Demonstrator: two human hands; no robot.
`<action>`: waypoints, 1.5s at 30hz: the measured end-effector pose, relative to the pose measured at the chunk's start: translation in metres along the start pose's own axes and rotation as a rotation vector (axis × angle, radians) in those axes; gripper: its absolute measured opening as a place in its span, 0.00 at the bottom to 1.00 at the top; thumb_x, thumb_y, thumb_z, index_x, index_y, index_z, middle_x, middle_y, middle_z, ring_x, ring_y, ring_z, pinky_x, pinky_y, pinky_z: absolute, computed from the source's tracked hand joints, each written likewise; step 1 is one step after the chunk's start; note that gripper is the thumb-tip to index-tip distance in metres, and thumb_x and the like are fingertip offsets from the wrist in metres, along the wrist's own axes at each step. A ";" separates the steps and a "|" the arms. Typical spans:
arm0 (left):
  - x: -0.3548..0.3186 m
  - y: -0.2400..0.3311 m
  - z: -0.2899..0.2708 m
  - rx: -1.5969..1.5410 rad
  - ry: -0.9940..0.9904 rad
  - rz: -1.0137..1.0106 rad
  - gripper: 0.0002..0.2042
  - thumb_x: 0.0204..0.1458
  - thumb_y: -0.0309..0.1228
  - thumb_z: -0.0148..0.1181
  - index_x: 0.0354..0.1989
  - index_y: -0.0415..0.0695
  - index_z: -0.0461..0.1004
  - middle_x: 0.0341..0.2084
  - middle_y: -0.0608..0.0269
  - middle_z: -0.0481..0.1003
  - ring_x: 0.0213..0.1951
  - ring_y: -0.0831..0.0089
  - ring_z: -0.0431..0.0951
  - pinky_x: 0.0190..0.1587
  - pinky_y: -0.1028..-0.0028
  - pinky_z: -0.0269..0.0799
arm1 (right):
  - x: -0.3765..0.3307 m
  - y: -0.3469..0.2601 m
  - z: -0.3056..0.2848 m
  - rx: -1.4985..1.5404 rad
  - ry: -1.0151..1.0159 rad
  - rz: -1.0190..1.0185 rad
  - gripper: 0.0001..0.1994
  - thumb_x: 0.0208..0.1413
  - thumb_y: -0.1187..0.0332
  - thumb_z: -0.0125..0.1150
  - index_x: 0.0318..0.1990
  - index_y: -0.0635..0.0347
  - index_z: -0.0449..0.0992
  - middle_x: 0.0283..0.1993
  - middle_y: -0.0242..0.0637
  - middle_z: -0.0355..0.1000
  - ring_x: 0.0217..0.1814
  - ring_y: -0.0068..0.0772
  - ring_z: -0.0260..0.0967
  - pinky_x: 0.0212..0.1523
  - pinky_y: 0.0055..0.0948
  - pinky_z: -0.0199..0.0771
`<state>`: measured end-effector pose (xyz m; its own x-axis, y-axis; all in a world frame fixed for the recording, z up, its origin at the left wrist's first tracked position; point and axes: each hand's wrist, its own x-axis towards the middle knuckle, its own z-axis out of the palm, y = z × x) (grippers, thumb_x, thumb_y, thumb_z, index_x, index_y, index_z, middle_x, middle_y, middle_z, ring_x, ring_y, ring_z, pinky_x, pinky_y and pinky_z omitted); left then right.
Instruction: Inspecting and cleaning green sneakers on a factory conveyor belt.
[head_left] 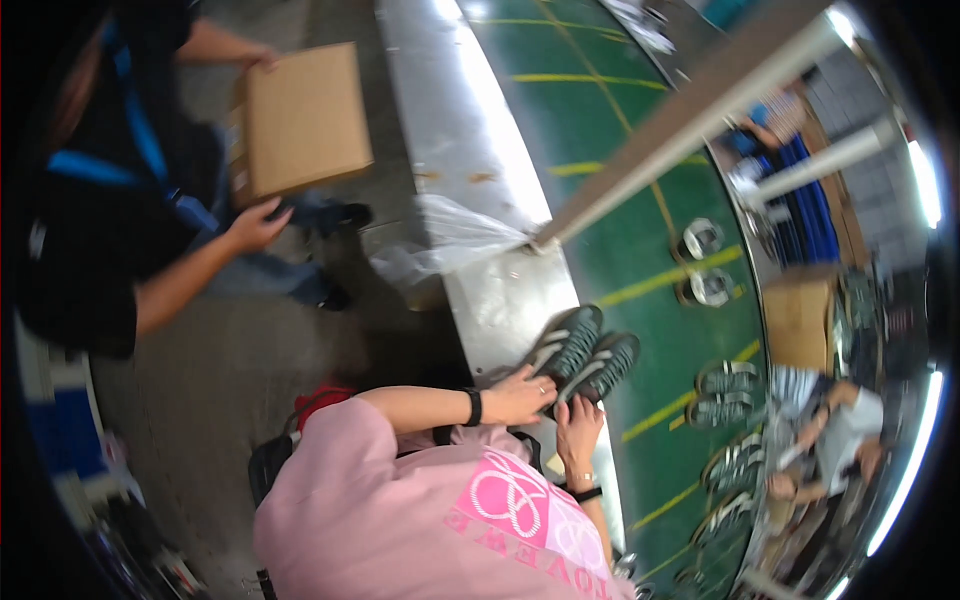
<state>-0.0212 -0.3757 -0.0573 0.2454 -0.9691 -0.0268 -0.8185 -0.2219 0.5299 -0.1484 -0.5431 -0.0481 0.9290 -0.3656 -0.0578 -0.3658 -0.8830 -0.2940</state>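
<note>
Well, near pair: a dark left shoe (574, 342) and a matching right shoe (610, 367) were side by side where the ledge met the belt, heels toward the person, toes pointing away.
Left hand (512, 398): its fingers lay close together at the heel of the left shoe, touching it; whether they gripped, I could not tell.
Right hand (580, 435): its fingers bent onto the heel of the right shoe; I could not tell if they were clamped.
Metal ledge (510, 300): its left edge bordered the floor (200, 400), its right edge the belt.
Green belt (640, 300): yellow lines crossed it, and a bare stretch separated the near pair from dark shoes (728, 376) along the far edge.
Post (680, 130): it slanted up from the ledge beyond the toes, bounding the room ahead; clear plastic (455, 235) at its foot overhung the ledge's left edge.
Walking side: open floor lay between the ledge and a co-worker (110, 220) holding a cardboard box (305, 120).
</note>
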 end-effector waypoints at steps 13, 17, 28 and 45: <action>0.024 -0.018 -0.027 0.129 -0.148 0.223 0.19 0.52 0.44 0.64 0.40 0.38 0.82 0.59 0.46 0.67 0.67 0.54 0.60 0.65 0.44 0.54 | -0.015 -0.016 -0.001 0.034 0.083 0.077 0.31 0.50 0.56 0.66 0.58 0.67 0.71 0.61 0.46 0.68 0.58 0.53 0.61 0.60 0.46 0.62; 0.031 -0.028 -0.031 0.206 -0.292 0.274 0.18 0.49 0.43 0.66 0.39 0.39 0.82 0.62 0.46 0.65 0.68 0.54 0.57 0.66 0.45 0.52 | 0.000 -0.015 -0.012 0.074 -0.004 0.117 0.31 0.48 0.55 0.68 0.56 0.67 0.73 0.60 0.46 0.68 0.58 0.53 0.61 0.59 0.47 0.63; 0.154 -0.026 -0.106 -0.699 -0.421 -0.070 0.16 0.60 0.37 0.61 0.26 0.37 0.80 0.18 0.65 0.77 0.20 0.80 0.77 0.23 0.75 0.71 | -0.098 0.015 0.016 0.370 0.457 0.387 0.19 0.54 0.66 0.64 0.53 0.59 0.75 0.58 0.46 0.67 0.61 0.53 0.60 0.60 0.45 0.64; 0.327 -0.056 0.021 -0.278 -0.483 -0.199 0.42 0.44 0.59 0.68 0.56 0.30 0.71 0.49 0.39 0.77 0.52 0.52 0.78 0.55 0.65 0.71 | -0.175 0.071 0.048 0.360 0.806 0.974 0.13 0.55 0.76 0.61 0.48 0.53 0.82 0.48 0.42 0.74 0.49 0.46 0.73 0.50 0.37 0.74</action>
<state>0.0939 -0.6823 -0.1139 0.0627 -0.8654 -0.4971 -0.5982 -0.4313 0.6754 -0.3345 -0.5276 -0.1050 -0.0453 -0.9867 0.1563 -0.7107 -0.0781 -0.6991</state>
